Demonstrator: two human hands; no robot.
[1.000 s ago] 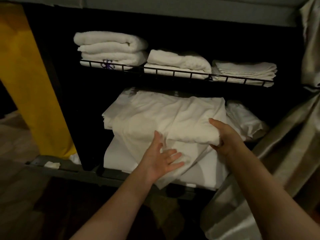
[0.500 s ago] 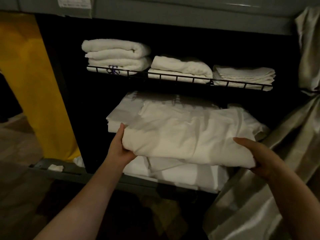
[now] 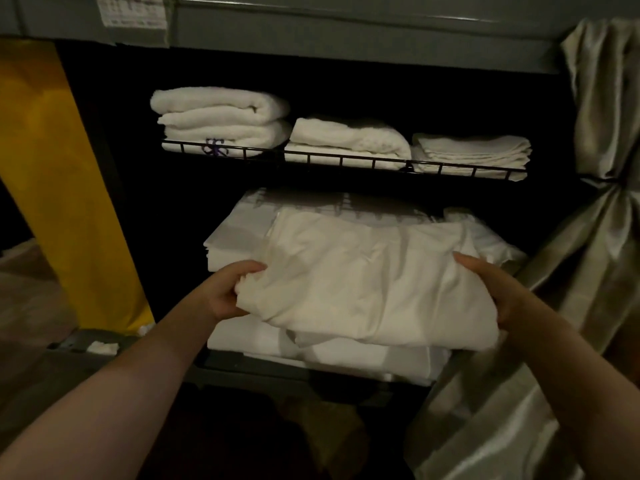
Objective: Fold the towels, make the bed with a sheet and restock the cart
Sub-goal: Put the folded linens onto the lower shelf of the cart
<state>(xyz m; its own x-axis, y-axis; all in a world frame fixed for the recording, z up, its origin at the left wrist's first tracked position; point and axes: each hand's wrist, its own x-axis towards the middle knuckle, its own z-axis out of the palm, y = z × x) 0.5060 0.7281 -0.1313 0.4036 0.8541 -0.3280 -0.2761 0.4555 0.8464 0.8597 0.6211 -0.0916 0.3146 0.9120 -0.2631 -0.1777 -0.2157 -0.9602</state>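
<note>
A folded white sheet point(image 3: 367, 278) lies on top of a stack of white linen point(image 3: 242, 233) on the cart's lower shelf point(image 3: 256, 372). My left hand point(image 3: 228, 292) grips the sheet's left front corner, fingers curled under it. My right hand point(image 3: 491, 289) holds its right edge, thumb on top and fingers hidden beneath. On the black wire shelf point(image 3: 346, 160) above lie three piles of folded white towels point(image 3: 221, 119): thick ones at the left, a middle pile point(image 3: 349, 140), thin ones point(image 3: 474, 152) at the right.
A yellow bag point(image 3: 59, 188) hangs on the cart's left side. A shiny beige curtain point(image 3: 588, 237), tied back, drapes down the right and crowds the shelf's right end. The grey cart top point(image 3: 346, 29) overhangs the opening. Wooden floor shows at the left.
My left hand left the hanging front flap and took the sheet's left corner. My right hand slid out to the right edge. The sheet has been straightened and shifted right on the stack.
</note>
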